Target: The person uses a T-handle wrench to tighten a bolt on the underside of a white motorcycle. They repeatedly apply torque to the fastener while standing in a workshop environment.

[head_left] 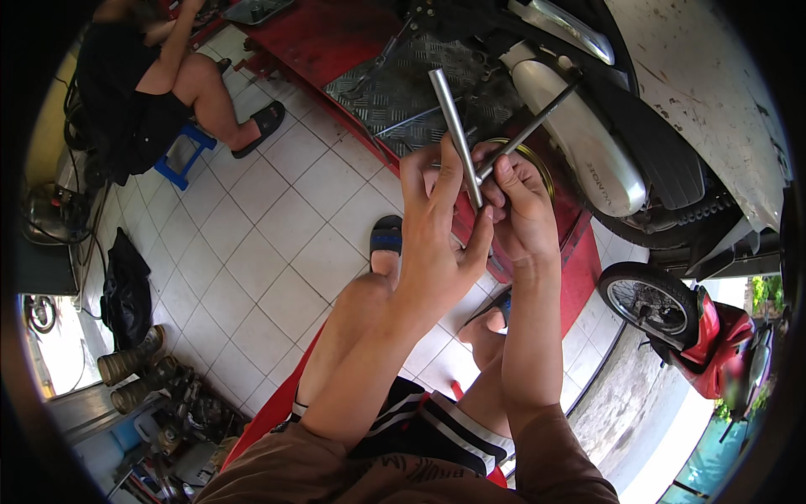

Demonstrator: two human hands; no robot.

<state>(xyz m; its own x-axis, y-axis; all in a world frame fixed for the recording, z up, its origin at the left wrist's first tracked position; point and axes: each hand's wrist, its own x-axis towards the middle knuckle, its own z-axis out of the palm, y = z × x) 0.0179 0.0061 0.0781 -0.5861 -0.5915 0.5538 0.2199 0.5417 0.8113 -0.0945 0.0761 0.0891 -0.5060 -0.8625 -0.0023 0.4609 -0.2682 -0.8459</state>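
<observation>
A T-handle wrench (458,126) is held in front of me, above the edge of a red motorcycle lift. Its thick silver crossbar points up and away, and its thinner shaft (539,123) slants to the upper right, toward the motorcycle (579,126). My left hand (437,218) closes its fingers and thumb around the lower part of the crossbar. With thumb and fingers, my right hand (525,202) pinches the shaft close to where it meets the bar. Behind the right hand shows the gold rim of a round container (547,178), mostly hidden.
The red lift (294,42) has a metal tread plate (399,84) with loose tools on it. At the upper left a person (126,84) sits on a blue stool (186,155). Engine parts (172,378) lie lower left; a red motorbike (714,344) stands at right.
</observation>
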